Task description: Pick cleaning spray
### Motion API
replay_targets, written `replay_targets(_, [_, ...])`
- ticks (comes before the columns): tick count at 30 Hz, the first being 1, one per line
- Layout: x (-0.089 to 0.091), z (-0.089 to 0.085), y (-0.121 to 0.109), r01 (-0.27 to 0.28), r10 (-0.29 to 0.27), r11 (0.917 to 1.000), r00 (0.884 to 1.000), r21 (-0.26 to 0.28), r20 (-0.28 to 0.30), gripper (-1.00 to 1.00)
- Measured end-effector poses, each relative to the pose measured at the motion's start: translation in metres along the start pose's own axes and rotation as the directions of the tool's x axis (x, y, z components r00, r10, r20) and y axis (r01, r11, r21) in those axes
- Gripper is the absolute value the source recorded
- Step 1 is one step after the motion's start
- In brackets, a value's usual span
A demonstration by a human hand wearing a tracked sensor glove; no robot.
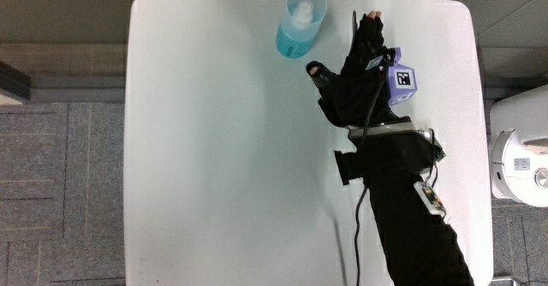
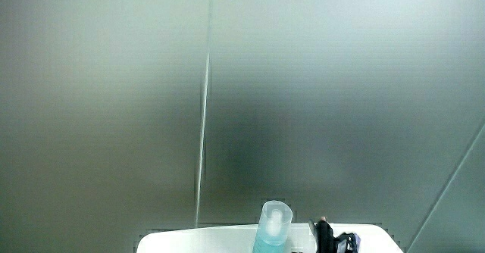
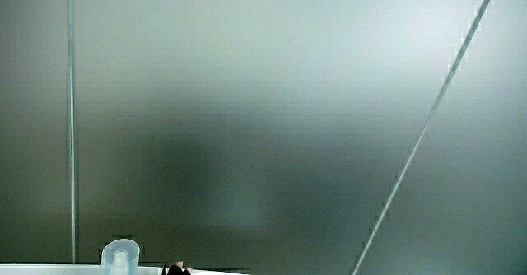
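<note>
Main view: While the hand (image 1: 364, 68) is lying flat on the white desk (image 1: 214, 149), its fingers are stretching out apart and gripping nothing; the cleaning spray (image 1: 300, 22), a pale blue bottle under a clear cap, is standing just beside the thumb, near the desk's edge farthest from the person.
Side views: Both are showing mostly pale wall; the bottle's cap (image 2: 274, 223) is rising beside the fingertips (image 2: 324, 234) in a side view, and the cap (image 3: 120, 254) is peeking up again in a side view.
Risk: The bottle is standing upright close to the edge, so a sideways knock from the thumb is likely to tip it over or off.
Writing: No brand or label is readable; the cube (image 1: 401, 79) is showing only a black-and-white pattern.
</note>
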Motion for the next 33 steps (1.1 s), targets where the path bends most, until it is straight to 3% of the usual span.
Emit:
replay_targets(4, [-0.001, -0.002, 0.006, 0.003, -0.003, 1.0000, 1.000, -0.006, -0.029, 0.00])
replay_targets(6, [-0.009, -0.007, 0.006, -0.005, 0.004, 0.9999, 0.997, -0.012, -0.072, 0.00])
replay_targets(10, [-0.012, -0.010, 0.010, -0.021, 0.020, 0.9996, 0.998, -0.018, -0.066, 0.00])
replay_targets(17, [-0.021, -0.011, 0.011, -0.064, 0.066, 0.9973, 0.996, 0.038, -0.063, 0.39])
replay_targets(23, [-0.035, -0.011, 0.008, -0.062, 0.059, 0.9919, 0.998, 0.110, 0.034, 0.72])
replay_targets(28, [-0.038, -0.011, 0.006, -0.070, 0.067, 0.9912, 0.997, 0.112, 0.030, 1.00])
replay_targets(33, [-0.039, -0.011, 0.006, -0.084, 0.082, 0.9896, 0.996, 0.117, 0.027, 1.00])
